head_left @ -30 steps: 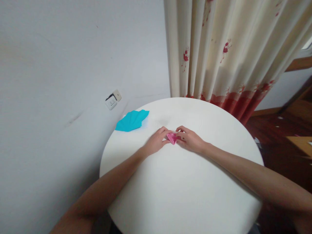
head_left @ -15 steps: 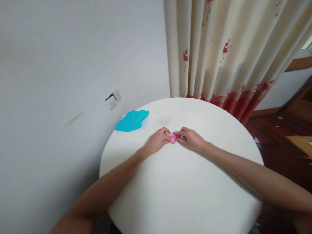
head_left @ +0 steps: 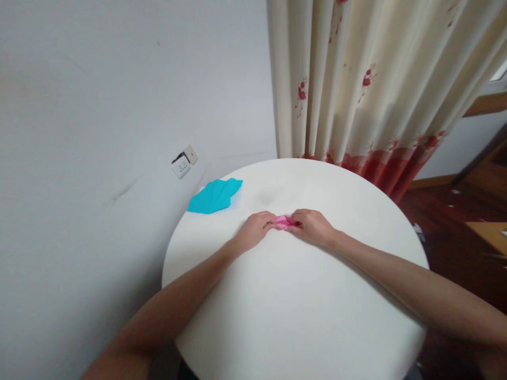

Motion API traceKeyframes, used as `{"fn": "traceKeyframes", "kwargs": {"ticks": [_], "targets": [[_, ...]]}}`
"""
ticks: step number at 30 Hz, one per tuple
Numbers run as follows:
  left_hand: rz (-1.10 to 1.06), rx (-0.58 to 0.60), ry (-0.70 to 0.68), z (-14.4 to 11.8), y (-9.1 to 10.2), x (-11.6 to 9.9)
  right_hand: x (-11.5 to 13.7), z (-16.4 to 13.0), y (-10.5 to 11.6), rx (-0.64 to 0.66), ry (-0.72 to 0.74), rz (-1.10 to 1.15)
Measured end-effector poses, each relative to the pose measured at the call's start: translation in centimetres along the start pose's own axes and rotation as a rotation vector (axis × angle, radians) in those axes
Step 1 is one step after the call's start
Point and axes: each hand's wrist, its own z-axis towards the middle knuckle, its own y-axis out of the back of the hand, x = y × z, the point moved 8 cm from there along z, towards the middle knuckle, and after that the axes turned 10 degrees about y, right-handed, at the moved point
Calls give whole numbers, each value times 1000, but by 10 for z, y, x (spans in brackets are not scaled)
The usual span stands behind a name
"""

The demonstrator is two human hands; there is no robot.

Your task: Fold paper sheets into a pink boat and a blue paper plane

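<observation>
A small piece of folded pink paper [head_left: 283, 222] is at the middle of the round white table [head_left: 301, 295]. My left hand [head_left: 257, 229] pinches its left end between thumb and fingers. At the opposite end, my right hand [head_left: 311, 224] grips the paper the same way, with the fingertips partly hidden. The paper's middle shows between the two hands, with creases and a darker pink side toward the right.
Creased blue paper [head_left: 214, 197] lies at the table's far left, over a whitish sheet [head_left: 236, 199]. A wall with a socket [head_left: 181, 165] borders the left side. Behind the table hangs a cream and red curtain [head_left: 340, 95].
The pink paper has gone from a pointed, diamond-like shape to a flatter, narrower one. My fingers have closed further around its ends; both arms stay nearly where they were.
</observation>
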Motion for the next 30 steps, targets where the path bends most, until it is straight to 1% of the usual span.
{"fn": "traceKeyframes", "kwargs": {"ticks": [7, 12, 17, 23, 30], "targets": [[-34, -75, 20, 1, 5, 2, 2, -2, 3, -51, 5, -44], [-77, -86, 54, 1, 5, 4, 7, -1, 6, -69, 45, 6], [-65, -109, 95, 0, 8, 5, 7, -1, 4, -58, 77, 51], [-118, -79, 86, 1, 6, 4, 4, -1, 4, -57, 62, 61], [-184, -47, 47, 0, 6, -2, 8, 0, 7, -56, 73, 67]]}}
